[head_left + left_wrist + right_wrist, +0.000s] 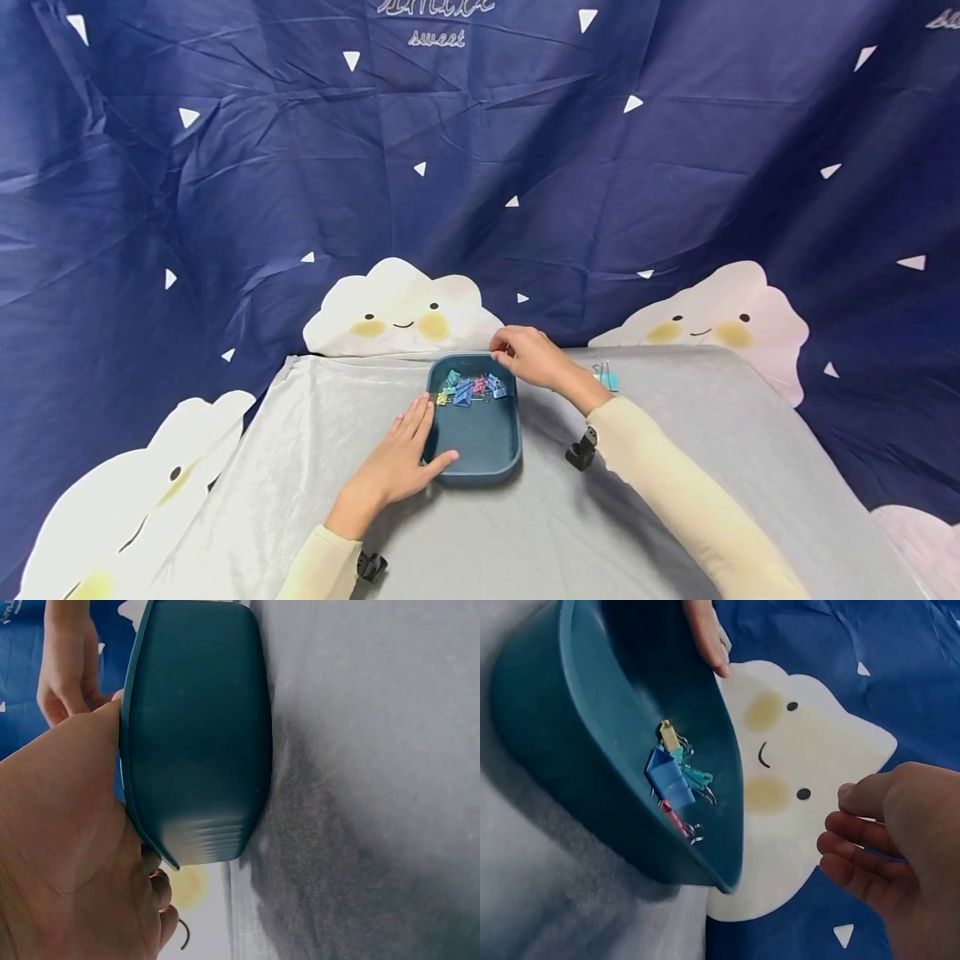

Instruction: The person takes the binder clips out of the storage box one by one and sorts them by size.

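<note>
A dark teal plastic tray (471, 446) stands on the cloth-covered table. In its far half lie several binder clips: a large blue binder clip (667, 777), a yellow binder clip (669, 736), a pink binder clip (673, 817) and a green binder clip (452, 379) among them. My left hand (397, 462) rests on the tray's left rim, fingers straight and thumb spread over the near part. Above the far right corner hovers my right hand (534, 358), fingers loosely bent. In the right wrist view nothing shows between those fingers.
Outside the tray, a light blue binder clip (609, 382) sits near the table's back edge, right of my right forearm. Grey cloth (570, 533) covers the table. Behind it hangs a dark blue curtain (465, 217) with white clouds and triangles.
</note>
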Motion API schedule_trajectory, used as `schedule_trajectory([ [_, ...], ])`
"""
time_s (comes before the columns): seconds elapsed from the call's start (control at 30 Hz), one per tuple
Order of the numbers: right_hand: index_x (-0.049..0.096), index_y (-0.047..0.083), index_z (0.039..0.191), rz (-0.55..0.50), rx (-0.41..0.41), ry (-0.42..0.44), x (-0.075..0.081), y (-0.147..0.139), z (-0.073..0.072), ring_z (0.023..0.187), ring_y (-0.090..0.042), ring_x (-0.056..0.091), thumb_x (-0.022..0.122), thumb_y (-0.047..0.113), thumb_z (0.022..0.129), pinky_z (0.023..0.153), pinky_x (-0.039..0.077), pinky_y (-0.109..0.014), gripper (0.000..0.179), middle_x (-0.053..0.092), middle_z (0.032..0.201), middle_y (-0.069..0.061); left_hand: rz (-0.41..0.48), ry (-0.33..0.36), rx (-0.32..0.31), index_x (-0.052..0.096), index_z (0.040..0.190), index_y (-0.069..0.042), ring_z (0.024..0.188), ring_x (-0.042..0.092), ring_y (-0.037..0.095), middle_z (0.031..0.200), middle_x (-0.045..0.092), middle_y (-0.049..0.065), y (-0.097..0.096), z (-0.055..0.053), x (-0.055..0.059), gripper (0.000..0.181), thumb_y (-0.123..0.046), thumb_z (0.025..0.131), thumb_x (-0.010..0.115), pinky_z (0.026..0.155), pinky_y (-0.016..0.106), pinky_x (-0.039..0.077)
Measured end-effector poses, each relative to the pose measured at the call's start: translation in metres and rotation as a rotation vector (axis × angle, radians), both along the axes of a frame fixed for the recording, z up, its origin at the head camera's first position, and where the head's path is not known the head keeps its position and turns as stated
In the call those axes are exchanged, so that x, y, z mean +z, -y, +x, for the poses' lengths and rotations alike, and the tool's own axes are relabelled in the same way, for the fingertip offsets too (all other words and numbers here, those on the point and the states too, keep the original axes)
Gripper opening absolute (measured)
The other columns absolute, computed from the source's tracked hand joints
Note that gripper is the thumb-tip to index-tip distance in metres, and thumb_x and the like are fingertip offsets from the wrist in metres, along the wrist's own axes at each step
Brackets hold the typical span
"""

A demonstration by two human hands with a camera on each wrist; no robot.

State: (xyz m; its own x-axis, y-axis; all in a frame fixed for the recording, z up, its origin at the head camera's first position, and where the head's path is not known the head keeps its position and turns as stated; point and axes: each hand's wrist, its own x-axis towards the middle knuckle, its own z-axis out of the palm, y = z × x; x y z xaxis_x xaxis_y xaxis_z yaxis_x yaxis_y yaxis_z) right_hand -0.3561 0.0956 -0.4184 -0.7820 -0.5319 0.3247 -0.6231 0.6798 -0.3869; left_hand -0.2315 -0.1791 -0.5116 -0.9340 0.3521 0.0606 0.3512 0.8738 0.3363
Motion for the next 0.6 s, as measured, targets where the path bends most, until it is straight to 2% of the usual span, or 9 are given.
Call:
schedule_trajectory([
  [0.27, 0.077, 0.011, 0.108, 0.062, 0.069, 0.032, -0.001, 0.026, 0.0, 0.09, -0.015, 0.068, 0.072, 0.016, 0.102, 0.085, 0.06, -0.038, 0.009, 0.075, 0.1, -0.001, 0.014, 0.003, 0.001, 0.017, 0.17, -0.001, 0.168, 0.01, 0.03, 0.18, 0.009, 0.014, -0.001, -0.001, -0.001, 0.1, -0.068, 0.104, 0.052, 0.137, 0.052, 0.018],
  [0.6, 0.077, 0.004, 0.108, 0.09, 0.11, 0.017, -0.019, 0.047, -0.008, 0.09, -0.017, 0.067, 0.072, 0.01, 0.101, 0.086, 0.06, -0.036, 0.01, 0.073, 0.099, -0.005, -0.002, 0.006, -0.003, 0.016, 0.17, -0.001, 0.168, 0.009, 0.03, 0.18, 0.008, 0.014, 0.001, -0.001, -0.002, 0.102, -0.071, 0.103, 0.049, 0.137, 0.052, 0.017],
])
